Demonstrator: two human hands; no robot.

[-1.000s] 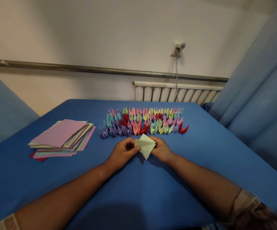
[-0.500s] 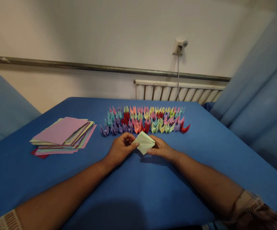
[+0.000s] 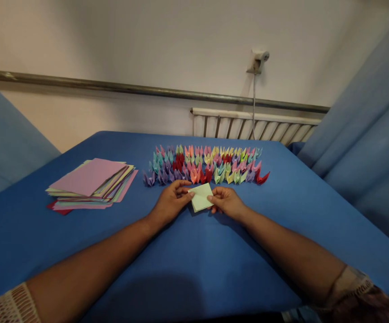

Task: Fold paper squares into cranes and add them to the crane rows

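Note:
A pale green sheet of origami paper (image 3: 201, 197), folded into a small layered square, is held between my two hands above the blue table. My left hand (image 3: 173, 200) pinches its left corner, thumb on top and fingers behind. On the right edge, my right hand (image 3: 227, 202) grips it with the thumb on the upper face and the fingers underneath. Just beyond the hands stand rows of folded paper cranes (image 3: 220, 174) in purple, blue, pink, red, yellow and green.
To the left lies a stack of coloured paper (image 3: 88, 177) with a pink sheet on top. The blue tablecloth (image 3: 187, 260) covers the table. Behind it are a radiator (image 3: 211, 127), a metal pipe (image 3: 140, 90) and a wall socket (image 3: 256, 62) with a cord. Blue curtains (image 3: 365, 107) hang at both sides.
The folded green paper has turned from a point-down diamond with parted layers to a flatter, tilted square. My right thumb has moved up onto its right edge. The view has shifted slightly.

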